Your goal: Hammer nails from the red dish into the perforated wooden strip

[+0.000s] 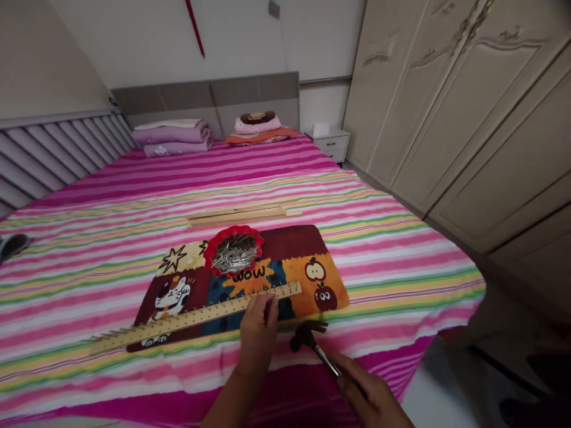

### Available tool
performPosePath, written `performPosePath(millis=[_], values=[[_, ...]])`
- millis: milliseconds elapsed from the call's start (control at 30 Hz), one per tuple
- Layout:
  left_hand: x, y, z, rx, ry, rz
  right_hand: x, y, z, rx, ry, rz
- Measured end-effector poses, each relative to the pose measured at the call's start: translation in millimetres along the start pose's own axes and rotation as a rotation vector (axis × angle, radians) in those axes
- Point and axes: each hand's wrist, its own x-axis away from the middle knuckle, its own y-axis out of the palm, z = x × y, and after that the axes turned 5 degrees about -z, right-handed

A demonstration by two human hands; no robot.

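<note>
A long wooden strip [196, 317] lies slantwise across a patterned mat [292, 241], with rows of nails standing up along it. My left hand [259, 324] is at the strip towards its right end, thumb and fingers pinched together. Whatever they may hold is hidden. In my right hand [368, 389] is a claw hammer [307, 334], gripped by the handle, its head just below the strip and apart from it. A red scalloped bowl [207, 254] on the mat holds a heap of loose nails [236, 252], beyond my left hand.
Several bare wooden strips [241, 215] lie behind the bowl on the striped bed cover [383, 255]. Folded bedding [173, 137] sits by the headboard [187, 98]. A wardrobe [446, 119] and a small nightstand [332, 144] stand to the right. A dark object [14, 245] rests at the far left.
</note>
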Motion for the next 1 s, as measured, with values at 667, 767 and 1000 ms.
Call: performPosePath(millis=[667,767,1000], values=[[-149,-74.6,-41,-0.590,-0.432,-0.254,-10,19,34,-0.035,0.005,-0.053],[-153,-74.6,-43,-0.547,-0.442,-0.242,-11,19,35,-0.025,-0.003,-0.062],[-147,-81.4,-60,-0.178,-0.422,-0.148,-8,18,32,0.001,0.062,-0.070]])
